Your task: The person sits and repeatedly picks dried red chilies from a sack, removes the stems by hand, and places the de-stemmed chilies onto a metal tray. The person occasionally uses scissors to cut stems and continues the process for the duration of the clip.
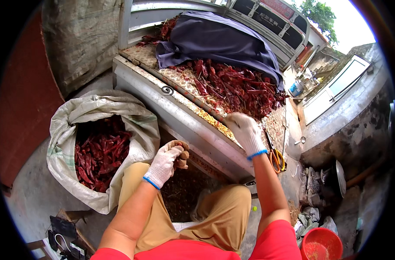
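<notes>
My left hand point(160, 167), in a white knit glove with a soiled palm side, is closed over my left knee, beside the sack. A little dark red shows among its fingers, like dried chili peppers. My right hand point(246, 133), gloved too, hovers at the edge of the truck bed point(162, 84), just in front of a heap of dried red chili peppers point(232, 86). Motion smears its bent fingers, and what is in them is hidden. A large white woven sack point(141, 123), rolled open at the rim, stands at my left with dried red chili peppers point(103, 154) inside.
Scissors with orange-yellow handles point(276, 160) lie at the bed's right end. A dark purple cloth point(223, 39) covers the back of the heap. Yellow seeds point(210, 118) are scattered along the bed edge. A red bucket point(321, 245) stands at lower right.
</notes>
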Demonstrator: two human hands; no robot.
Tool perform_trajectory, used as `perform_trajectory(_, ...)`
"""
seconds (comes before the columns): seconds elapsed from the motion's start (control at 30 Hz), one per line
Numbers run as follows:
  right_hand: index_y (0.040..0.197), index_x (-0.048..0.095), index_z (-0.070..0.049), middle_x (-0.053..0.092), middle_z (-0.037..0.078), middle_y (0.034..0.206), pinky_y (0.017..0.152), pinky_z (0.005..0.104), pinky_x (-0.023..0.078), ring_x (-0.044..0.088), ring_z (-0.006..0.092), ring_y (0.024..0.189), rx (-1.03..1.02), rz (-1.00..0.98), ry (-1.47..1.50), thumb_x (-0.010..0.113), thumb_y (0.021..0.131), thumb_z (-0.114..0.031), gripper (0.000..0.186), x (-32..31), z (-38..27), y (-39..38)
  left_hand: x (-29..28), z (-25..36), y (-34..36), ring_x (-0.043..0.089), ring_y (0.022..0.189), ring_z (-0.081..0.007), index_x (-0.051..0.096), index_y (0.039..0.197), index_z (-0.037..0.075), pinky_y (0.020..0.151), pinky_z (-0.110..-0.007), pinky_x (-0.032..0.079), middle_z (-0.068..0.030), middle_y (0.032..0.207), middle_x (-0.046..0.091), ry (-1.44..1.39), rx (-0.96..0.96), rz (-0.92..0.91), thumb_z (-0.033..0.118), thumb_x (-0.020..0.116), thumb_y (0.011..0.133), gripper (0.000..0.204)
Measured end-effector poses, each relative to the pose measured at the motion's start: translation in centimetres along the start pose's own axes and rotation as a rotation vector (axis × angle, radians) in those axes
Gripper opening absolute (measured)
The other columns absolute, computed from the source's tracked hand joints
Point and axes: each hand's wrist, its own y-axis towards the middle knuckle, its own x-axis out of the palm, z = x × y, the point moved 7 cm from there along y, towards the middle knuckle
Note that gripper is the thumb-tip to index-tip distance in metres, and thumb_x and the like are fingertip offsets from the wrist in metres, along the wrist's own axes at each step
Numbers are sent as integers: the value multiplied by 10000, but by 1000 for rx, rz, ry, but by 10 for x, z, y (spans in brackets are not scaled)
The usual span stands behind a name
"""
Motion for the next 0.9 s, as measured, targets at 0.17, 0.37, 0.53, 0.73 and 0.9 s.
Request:
perform_trajectory(0.17,1087,725,-113,710,167,1063,879,432,527,671,349,1032,81,-30,-370,620,908,-310,286,41,0,92,-1,-3,6,569,553,-147,611,1029,45,563,-338,584,-61,762,610,-44,-13,-8,107,551,983,98)
perform_trajectory(0.37,1062,705,-67,703,174,1117,896,465,550,669,342,1083,284,-66,-513,647,886,-429,407,72,17,142,-4,4,5,614,565,-139,612,1019,50,557,-317,600,-56,775,638,27,24,38,157,606,984,113)
perform_trajectory(0.53,1033,749,-147,703,152,1125,897,461,532,655,360,1070,313,-49,-368,618,885,-346,280,65,26,143,-8,7,6,628,565,-137,615,1015,67,553,-319,599,-48,782,651,5,34,67,192,618,985,128)
perform_trajectory(0.73,993,770,-102,720,110,836,729,343,515,678,214,775,300,33,49,639,856,-312,283,26,14,77,-11,11,9,627,570,-138,608,1036,72,565,-334,596,-45,796,652,4,64,76,210,589,998,144)
perform_trajectory(0.9,893,749,-10,639,7,720,609,242,441,562,94,663,384,2,629,644,863,-165,190,46,-2,12,-13,7,12,652,644,-172,605,1041,88,628,-378,602,-59,850,662,-60,84,14,221,573,1015,140)
